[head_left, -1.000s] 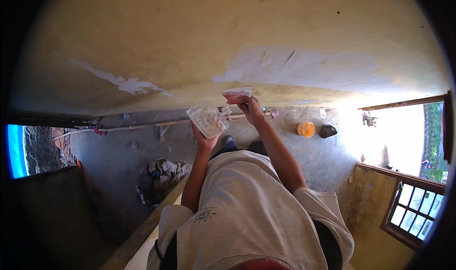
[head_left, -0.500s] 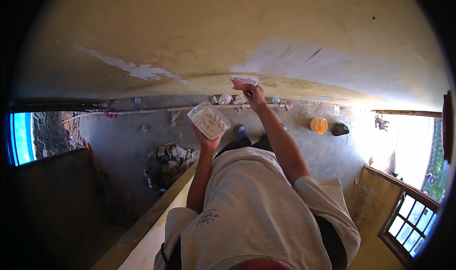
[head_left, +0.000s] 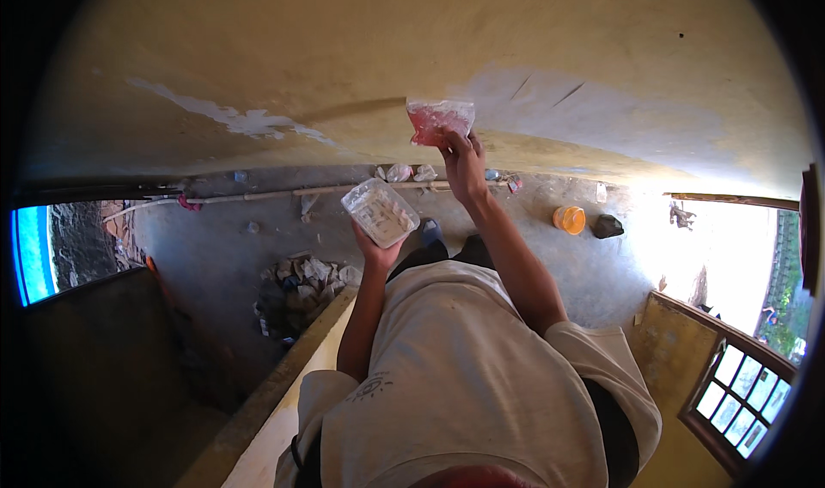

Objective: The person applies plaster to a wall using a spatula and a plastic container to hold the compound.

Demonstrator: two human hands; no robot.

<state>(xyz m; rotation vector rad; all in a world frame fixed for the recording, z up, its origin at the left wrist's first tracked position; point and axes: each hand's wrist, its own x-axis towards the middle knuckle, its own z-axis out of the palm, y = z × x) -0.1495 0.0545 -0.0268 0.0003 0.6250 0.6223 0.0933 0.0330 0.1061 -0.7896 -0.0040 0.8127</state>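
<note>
In my right hand (head_left: 465, 163) is a flat red putty spreader (head_left: 436, 120), smeared with white along its far edge. My fingers are closed on its near side, and it is up against the yellowish wall (head_left: 344, 50); whether its edge touches cannot be told. My left hand (head_left: 375, 249) holds a clear plastic tub (head_left: 381, 211) from beneath. Whitish paste coats the tub's inside. To the left on the wall runs a white patch (head_left: 215, 114), while a wider pale area (head_left: 584, 114) spreads to the right, with two dark slits near its top.
A long pole (head_left: 266, 196) lies along the wall's foot beside crumpled plastic bags (head_left: 398, 173). An orange bucket (head_left: 569, 220) and a black bag (head_left: 608, 226) stand right. A rubbish heap (head_left: 305, 290) lies left, next to a low wall ledge (head_left: 284, 385) close to my left side.
My right hand has moved up the wall with the spreader, which now shows more of its face. My left hand keeps the tub at nearly the same place.
</note>
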